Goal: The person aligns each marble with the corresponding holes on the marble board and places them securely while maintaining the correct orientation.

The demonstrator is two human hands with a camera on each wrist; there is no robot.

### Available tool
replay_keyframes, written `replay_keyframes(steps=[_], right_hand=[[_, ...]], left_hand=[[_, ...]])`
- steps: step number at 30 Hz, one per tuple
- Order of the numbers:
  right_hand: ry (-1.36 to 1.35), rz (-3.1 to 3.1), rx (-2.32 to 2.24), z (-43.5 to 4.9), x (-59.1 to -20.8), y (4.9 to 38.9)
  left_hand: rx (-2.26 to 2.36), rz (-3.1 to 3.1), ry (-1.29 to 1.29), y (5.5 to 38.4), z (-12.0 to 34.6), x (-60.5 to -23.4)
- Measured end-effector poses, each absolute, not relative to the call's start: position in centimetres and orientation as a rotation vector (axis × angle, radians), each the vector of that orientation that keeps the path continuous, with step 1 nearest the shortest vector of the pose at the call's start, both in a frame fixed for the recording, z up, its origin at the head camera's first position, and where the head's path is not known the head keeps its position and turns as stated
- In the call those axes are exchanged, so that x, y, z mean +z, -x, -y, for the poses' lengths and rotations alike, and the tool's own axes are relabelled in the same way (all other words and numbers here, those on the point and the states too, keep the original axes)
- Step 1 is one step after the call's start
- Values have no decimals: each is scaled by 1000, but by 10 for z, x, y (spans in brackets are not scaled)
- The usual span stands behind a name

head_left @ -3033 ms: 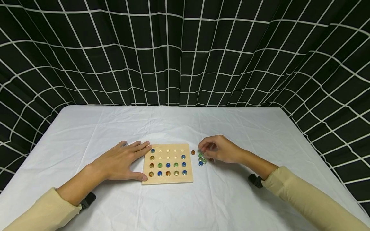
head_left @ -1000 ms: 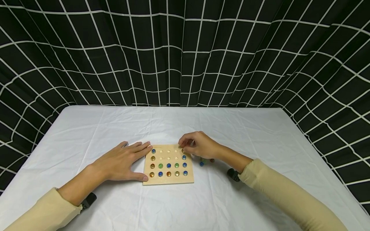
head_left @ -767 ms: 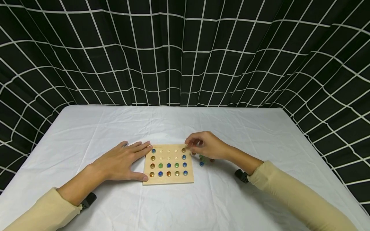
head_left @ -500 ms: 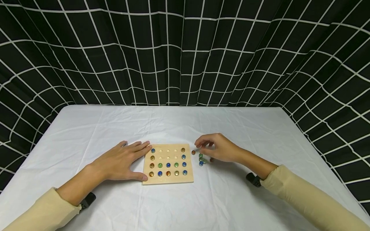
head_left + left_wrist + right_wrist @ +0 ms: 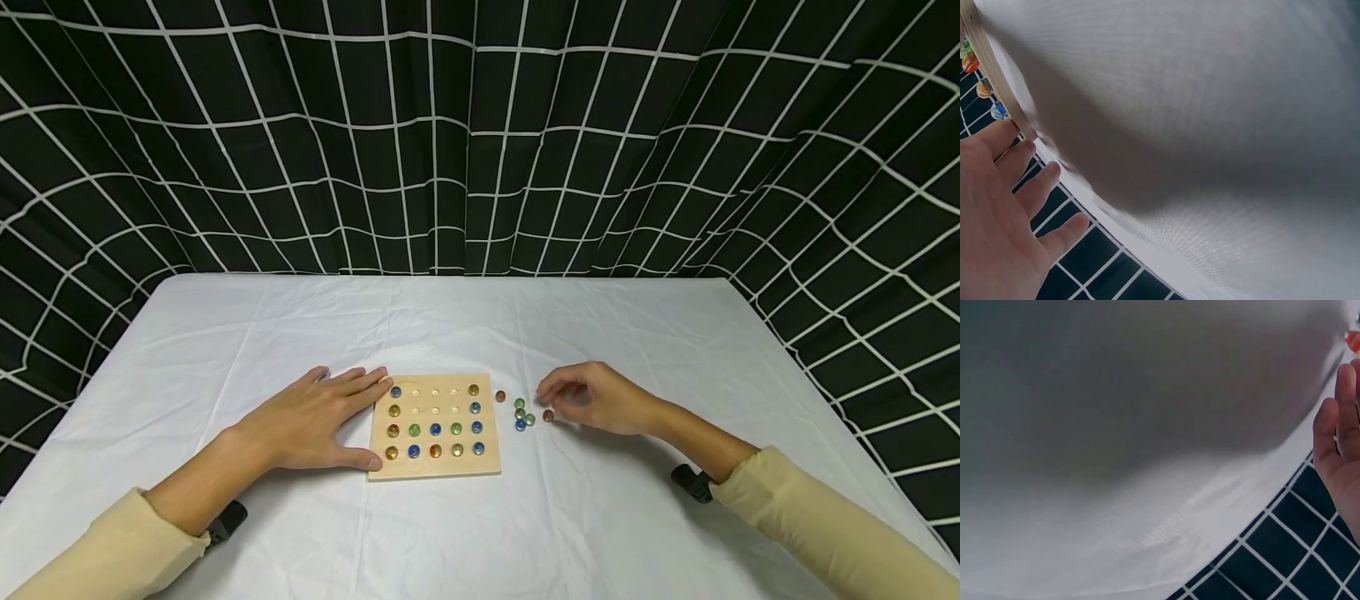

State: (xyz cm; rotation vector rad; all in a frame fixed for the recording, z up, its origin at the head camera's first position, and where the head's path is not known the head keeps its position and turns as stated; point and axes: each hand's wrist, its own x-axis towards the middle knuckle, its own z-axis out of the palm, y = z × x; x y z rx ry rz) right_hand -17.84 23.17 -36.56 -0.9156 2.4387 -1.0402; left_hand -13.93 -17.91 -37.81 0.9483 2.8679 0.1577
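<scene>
A square wooden board (image 5: 426,483) with rows of small hollows lies on the white cloth, bearing several glass marbles. Its two front rows are full; the two rear rows hold marbles only at their ends, including an amber marble (image 5: 473,389) in the back right hollow. My left hand (image 5: 318,421), fingers spread, rests at the board's left edge, thumb on the front left corner. To the right, my right hand (image 5: 596,398) hovers with bent fingers beside a red-brown marble (image 5: 548,415). That marble also shows at the fingertips in the right wrist view (image 5: 1353,341).
Loose green and blue marbles (image 5: 521,413) cluster between the board and the right hand. A lone orange-brown marble (image 5: 501,396) lies just off the board's right edge. Behind the table (image 5: 450,317) hangs a black curtain (image 5: 465,150) with white grid lines.
The right hand set an amber marble in the back right hollow, let go, and drew back rightward past the loose marbles to the red-brown one. The left hand stays put.
</scene>
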Motion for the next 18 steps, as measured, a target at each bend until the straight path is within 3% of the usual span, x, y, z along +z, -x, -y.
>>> replay_keyframes(steps=[18], right_hand=[[938, -2405, -1056, -230, -375, 177]], left_hand=[[152, -2884, -972, 139, 180, -378]])
